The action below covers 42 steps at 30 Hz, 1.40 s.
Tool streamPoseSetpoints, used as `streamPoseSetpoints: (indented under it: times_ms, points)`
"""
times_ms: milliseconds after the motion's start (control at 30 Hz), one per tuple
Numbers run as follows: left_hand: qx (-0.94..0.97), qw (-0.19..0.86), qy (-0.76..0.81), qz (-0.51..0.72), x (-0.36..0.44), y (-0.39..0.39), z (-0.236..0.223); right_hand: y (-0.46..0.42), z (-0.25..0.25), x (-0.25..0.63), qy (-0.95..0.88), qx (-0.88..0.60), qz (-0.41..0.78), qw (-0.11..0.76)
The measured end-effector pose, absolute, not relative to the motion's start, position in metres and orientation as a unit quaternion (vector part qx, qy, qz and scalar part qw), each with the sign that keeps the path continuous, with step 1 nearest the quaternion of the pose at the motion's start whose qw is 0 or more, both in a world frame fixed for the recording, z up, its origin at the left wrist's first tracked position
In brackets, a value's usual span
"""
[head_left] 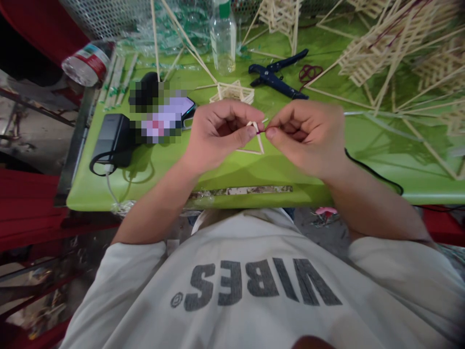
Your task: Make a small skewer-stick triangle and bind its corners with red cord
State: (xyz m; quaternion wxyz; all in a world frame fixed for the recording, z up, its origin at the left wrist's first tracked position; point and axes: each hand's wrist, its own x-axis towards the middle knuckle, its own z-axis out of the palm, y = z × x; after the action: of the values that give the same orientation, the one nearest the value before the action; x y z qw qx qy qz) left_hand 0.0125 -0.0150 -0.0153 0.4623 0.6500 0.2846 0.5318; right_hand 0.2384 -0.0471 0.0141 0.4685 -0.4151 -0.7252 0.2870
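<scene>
Above the green table (232, 174), my left hand (221, 133) pinches a small frame of thin wooden sticks (260, 143) near one joint. A dark red string (260, 131) runs from that joint to my right hand (307, 133), whose thumb and forefinger are closed on it. The fingertips of both hands are close together but apart. Parts of the stick frame are hidden behind my left fingers. Just beyond my hands lies a star-shaped stack of wooden sticks (234, 92).
Blue-handled cutters (274, 75) lie beyond my right hand, beside a bundle of red string (310, 72). A bottle (223, 41) stands at the back. Stick structures (381, 53) crowd the right. A phone (167, 114) and a black power bank (111, 138) with a cable lie left.
</scene>
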Motion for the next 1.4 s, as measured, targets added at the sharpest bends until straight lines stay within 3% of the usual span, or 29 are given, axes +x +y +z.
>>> streamPoseSetpoints:
  times_ms: [200, 300, 867, 1400]
  points:
    - [0.651, 0.449, 0.292, 0.538, 0.013, -0.015, -0.015, -0.043, 0.013, 0.232, -0.669, -0.353, 0.463, 0.461]
    - [0.653, 0.429, 0.296, 0.549, 0.014, -0.015, -0.015, -0.045, 0.014, 0.231, -0.644, -0.368, 0.490, 0.458]
    - [0.656, 0.431, 0.287, 0.548, 0.014, -0.021, -0.010, -0.053, 0.005, 0.222, -0.694, -0.424, 0.295, 0.502]
    - [0.661, 0.405, 0.281, 0.566, 0.018, -0.021, -0.012, -0.056, 0.000, 0.222, -0.691, -0.459, 0.197, 0.523]
